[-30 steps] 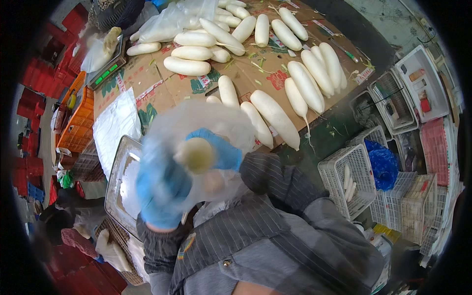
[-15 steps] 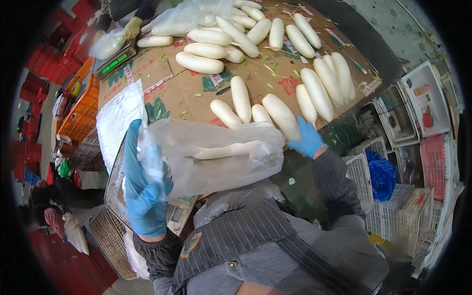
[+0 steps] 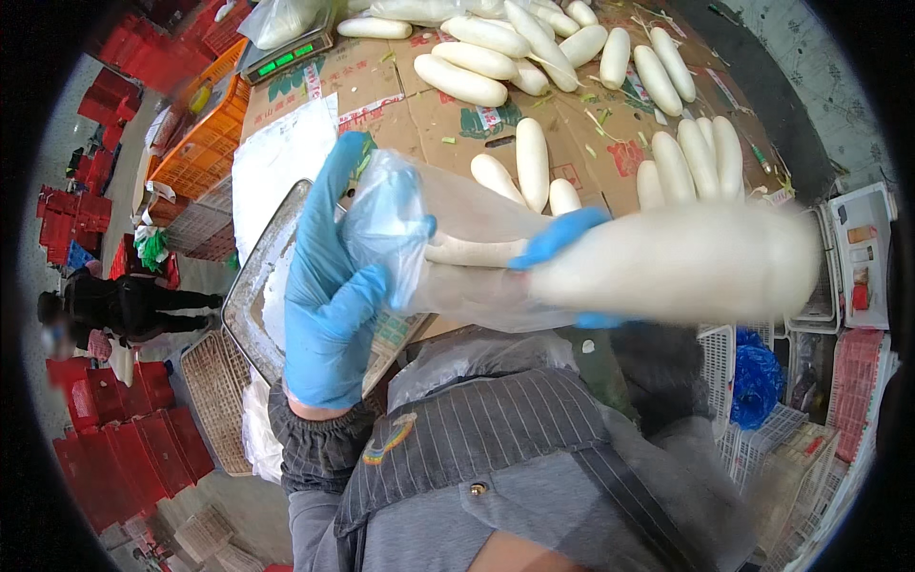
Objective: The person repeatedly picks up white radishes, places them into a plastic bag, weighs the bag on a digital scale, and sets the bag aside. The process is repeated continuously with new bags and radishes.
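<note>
My left hand (image 3: 329, 305), in a blue glove, holds a clear plastic bag (image 3: 467, 296) by its gathered left part, film bunched around the fingers. Inside the bag lies a white radish (image 3: 477, 251). Gripped in my blue-gloved right hand (image 3: 567, 236) is another large white radish (image 3: 677, 262), blurred by motion and lying crosswise with one end by the bag. Part of the right hand is hidden behind that radish. Just beyond the bag, several loose white radishes (image 3: 532, 164) rest on the cardboard-covered table (image 3: 419, 122).
More radishes (image 3: 467, 76) lie on the far part of the table. A scale (image 3: 286, 59) with a filled bag stands far left. Beside my left hand is a metal tray (image 3: 250, 286). An orange crate (image 3: 205, 133), white baskets (image 3: 762, 443) and a person in dark clothes (image 3: 133, 300) surround the table.
My right hand has lifted a radish off the table's near edge and brought it against the bag. My left hand has moved right with the bag, and the whole view has shifted.
</note>
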### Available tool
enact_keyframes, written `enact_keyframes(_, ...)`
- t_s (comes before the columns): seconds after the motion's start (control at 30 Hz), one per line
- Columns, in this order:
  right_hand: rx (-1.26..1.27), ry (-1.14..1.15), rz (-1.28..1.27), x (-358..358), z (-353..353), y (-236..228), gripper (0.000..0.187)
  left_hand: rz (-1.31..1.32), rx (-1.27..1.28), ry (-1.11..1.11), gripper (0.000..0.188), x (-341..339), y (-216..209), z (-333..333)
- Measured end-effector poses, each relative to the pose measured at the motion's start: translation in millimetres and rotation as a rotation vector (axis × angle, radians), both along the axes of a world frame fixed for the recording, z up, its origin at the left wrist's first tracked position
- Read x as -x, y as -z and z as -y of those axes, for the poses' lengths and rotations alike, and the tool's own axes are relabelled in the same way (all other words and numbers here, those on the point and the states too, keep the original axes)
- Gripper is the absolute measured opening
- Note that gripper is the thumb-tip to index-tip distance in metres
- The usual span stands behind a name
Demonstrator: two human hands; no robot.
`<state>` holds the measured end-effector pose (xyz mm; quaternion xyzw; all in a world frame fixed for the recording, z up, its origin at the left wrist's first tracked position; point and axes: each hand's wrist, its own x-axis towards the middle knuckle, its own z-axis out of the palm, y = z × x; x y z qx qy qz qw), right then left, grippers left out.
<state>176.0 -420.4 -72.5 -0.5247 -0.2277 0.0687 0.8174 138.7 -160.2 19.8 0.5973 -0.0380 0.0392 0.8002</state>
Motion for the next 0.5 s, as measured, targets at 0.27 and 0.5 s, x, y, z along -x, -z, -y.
enact_keyframes(0.27, 1.075, 0.165, 0.326, -10.0, -40.2, 89.8, 0.052, 0.014, 0.168, 0.002, 0.103, 6.2, -4.4, -7.2)
enact_keyframes(0.5, 0.791, -0.635, -0.394, -8.7, 30.5, 17.3, 0.047, -0.149, 0.176, 0.228, 0.089, 25.0, 20.5, -19.7)
